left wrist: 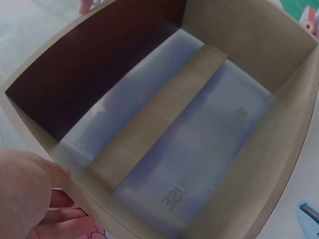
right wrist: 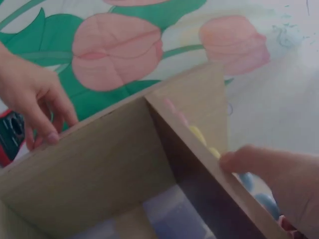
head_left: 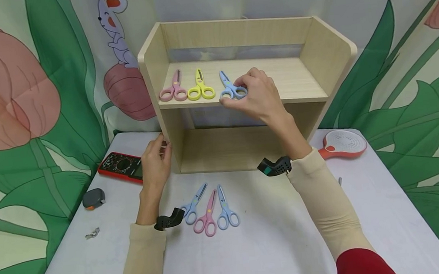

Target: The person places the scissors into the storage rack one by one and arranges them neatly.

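Note:
A wooden shelf unit (head_left: 252,148) stands on the table. My right hand (head_left: 256,93) holds blue scissors (head_left: 226,80) by the handles on its upper board, fingers at one loop and thumb near the other. In the right wrist view, the thumb (right wrist: 239,158) lies by the board's front edge, partly covering the blue handles. My left hand (head_left: 156,160) rests its fingers against the shelf's left side panel. Pink scissors (head_left: 176,87) and yellow scissors (head_left: 200,86) lie left of the blue pair, blades pointing to the back.
On the table before the shelf lie blue scissors (head_left: 195,205), pink scissors (head_left: 208,216) and another blue pair (head_left: 224,210). A red-cased multimeter (head_left: 120,165), tape measure (head_left: 93,199) and small metal piece (head_left: 92,233) are at left. A red-and-white paddle-shaped brush (head_left: 344,143) lies at right.

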